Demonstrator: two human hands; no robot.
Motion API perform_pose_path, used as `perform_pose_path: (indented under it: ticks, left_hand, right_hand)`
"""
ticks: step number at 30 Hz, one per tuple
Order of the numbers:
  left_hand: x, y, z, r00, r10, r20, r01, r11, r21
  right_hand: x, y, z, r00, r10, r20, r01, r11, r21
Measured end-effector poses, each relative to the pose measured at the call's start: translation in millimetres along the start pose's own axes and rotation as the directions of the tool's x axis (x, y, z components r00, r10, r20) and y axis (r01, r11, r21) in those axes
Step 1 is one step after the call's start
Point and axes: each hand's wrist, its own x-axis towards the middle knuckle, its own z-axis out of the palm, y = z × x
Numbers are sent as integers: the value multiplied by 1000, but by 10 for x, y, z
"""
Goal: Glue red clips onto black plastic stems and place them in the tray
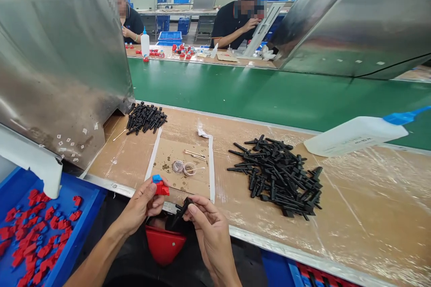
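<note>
My left hand point(143, 202) pinches a small red and blue plastic part point(160, 186) above the table's front edge. Close to its right, my right hand point(205, 224) holds a black plastic stick-like piece point(182, 210) between thumb and fingers, tilted downward. The two parts are apart. Beyond the hands lies a piece of cardboard point(168, 150) with dark spots, bearing small clear round dishes point(189, 169) and cotton swabs point(194, 154). A large pile of black pieces point(276, 175) lies to the right, and a smaller pile point(146, 118) at the back left.
A blue bin point(85, 197) of red and blue parts stands at lower left. A white squeeze bottle point(357, 136) leans at right. Metal housings point(63, 54) flank the green conveyor belt point(215, 89). Two people sit across it. Under the table hangs something red point(164, 244).
</note>
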Motion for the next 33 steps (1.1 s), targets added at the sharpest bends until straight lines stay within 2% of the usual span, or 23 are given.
perform_pose_path:
  ticks: [3,6,13,20,28,33]
  left_hand:
    - [-5,14,69,994,-65,87,76,987,-140]
    - [0,-3,80,995,-41,87,58,976,-210]
    - [7,-93,-19,999,49,24,-49,999,-3]
    - [1,-92,-91,997,67,-28,-62,987,151]
    - [-5,-61,-13,991,93,-101,-60,955,292]
    - [9,-67,8,985,138,-107,-94,937,337]
  right_hand:
    - [7,14,-14,1000,-3,4,3,1000,4]
    - [3,8,-23,1000,-4,-8,4,1000,9]
    - [-15,2,-34,1000,0,-2,0,1000,-20]
    - [-20,-31,14,999,-46,-3,45,992,-117]
    - [-84,-48,73,994,-102,-36,90,963,-255]
    - [-90,-63,105,993,-95,-63,78,969,-235]
